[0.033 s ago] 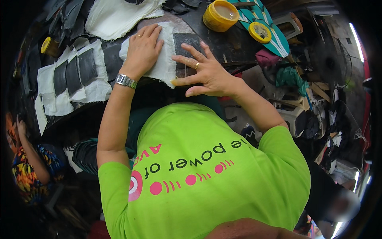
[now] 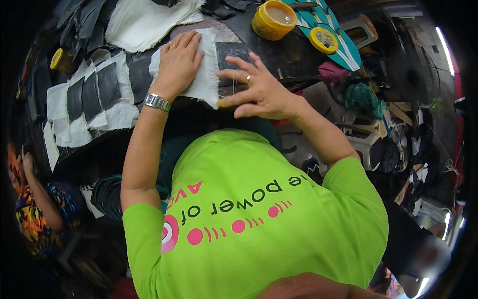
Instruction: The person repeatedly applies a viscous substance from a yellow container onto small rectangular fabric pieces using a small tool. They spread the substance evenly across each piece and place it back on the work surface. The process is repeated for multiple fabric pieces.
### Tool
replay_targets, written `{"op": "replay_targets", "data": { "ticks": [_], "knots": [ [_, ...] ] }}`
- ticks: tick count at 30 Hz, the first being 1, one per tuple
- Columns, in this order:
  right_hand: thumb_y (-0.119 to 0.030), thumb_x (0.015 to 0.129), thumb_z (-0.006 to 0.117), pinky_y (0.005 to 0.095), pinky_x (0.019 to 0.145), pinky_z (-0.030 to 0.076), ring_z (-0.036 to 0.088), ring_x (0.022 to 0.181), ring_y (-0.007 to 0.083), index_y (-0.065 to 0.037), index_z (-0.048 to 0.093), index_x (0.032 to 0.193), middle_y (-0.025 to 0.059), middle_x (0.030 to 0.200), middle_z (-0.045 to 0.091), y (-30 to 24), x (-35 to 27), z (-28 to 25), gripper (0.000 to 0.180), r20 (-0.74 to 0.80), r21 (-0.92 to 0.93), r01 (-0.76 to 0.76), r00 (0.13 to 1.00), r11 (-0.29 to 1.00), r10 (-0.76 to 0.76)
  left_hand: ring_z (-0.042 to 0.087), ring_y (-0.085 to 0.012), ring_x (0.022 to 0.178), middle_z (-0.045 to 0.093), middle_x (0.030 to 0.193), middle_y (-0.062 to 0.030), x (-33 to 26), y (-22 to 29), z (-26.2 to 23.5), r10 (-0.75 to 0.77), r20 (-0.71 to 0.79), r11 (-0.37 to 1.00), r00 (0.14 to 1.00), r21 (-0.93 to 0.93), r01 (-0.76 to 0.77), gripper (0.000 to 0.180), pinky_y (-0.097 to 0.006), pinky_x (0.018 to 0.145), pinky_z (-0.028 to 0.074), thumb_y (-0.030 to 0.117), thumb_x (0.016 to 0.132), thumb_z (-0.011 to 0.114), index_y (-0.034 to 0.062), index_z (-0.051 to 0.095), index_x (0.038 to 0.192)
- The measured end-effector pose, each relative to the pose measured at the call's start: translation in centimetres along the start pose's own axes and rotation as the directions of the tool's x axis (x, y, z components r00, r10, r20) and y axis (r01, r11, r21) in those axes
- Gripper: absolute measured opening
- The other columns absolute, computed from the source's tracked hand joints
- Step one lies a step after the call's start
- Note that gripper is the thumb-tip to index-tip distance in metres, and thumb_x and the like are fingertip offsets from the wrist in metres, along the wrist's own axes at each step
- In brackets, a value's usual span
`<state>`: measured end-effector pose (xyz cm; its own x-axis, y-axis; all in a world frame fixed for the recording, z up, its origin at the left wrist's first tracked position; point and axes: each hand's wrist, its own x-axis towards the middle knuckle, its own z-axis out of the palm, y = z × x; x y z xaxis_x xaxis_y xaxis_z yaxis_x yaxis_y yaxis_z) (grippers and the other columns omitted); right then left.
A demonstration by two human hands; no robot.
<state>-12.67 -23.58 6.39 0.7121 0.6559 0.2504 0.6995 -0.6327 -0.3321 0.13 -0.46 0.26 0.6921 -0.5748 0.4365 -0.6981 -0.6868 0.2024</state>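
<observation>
A frayed white cloth piece (image 2: 208, 62) lies over dark sheet pieces at the table's near edge. My left hand (image 2: 179, 62) rests flat on it, fingers together and pointing away from me, with a metal watch on the wrist. On the right, my right hand (image 2: 263, 90) has its fingers spread along the cloth's right edge. One fingertip, with a yellowish smear, touches the cloth's near corner. Thin loose threads hang by these fingers. Beyond them lies a black sheet piece (image 2: 233, 54), partly hidden by the right hand.
Black pieces on white cloth (image 2: 108, 85) line the table's left side. A larger white cloth (image 2: 147, 25) lies behind. A yellow tub of pale liquid (image 2: 274, 20) stands at the back, near a smaller yellow container (image 2: 323, 41) on a teal board (image 2: 343, 55). Another person's arm (image 2: 42, 199) shows at left.
The fingers of my right hand have shifted very slightly at the cloth's edge. My left hand stays in place on the cloth.
</observation>
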Motion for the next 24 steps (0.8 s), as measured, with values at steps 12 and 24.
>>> {"op": "replay_targets", "data": {
  "ticks": [12,24],
  "knots": [
    [-0.047,0.103,0.048,0.0443,0.094,0.049,0.059,0.118,0.0363,-0.013,0.076,0.112,0.0177,0.120,0.066,12.3,1.0,-7.7,0.046,-0.398,-0.586,-0.559,0.829,0.587,0.392,0.049,-0.0303,0.134,0.052,0.147,-0.0111,1.1,0.2,0.1,-0.048,-0.140,0.994,0.989,-0.108,0.033,0.049,-0.051,0.111,0.032,0.032,0.102,0.053,0.0142,0.047,0.148],
    [-0.045,0.100,0.050,0.0480,0.109,0.039,0.050,0.130,0.0375,-0.030,0.069,0.129,0.0185,0.141,0.055,2.4,1.7,-0.6,0.037,-0.045,0.074,-0.269,0.961,0.960,0.273,0.062,-0.0302,0.113,0.067,0.123,-0.0103,4.2,-2.0,1.1,0.050,-0.085,0.991,0.995,-0.120,-0.060,0.027,-0.042,0.096,0.047,0.024,0.098,0.059,0.0087,0.069,0.118]
  ]
}}
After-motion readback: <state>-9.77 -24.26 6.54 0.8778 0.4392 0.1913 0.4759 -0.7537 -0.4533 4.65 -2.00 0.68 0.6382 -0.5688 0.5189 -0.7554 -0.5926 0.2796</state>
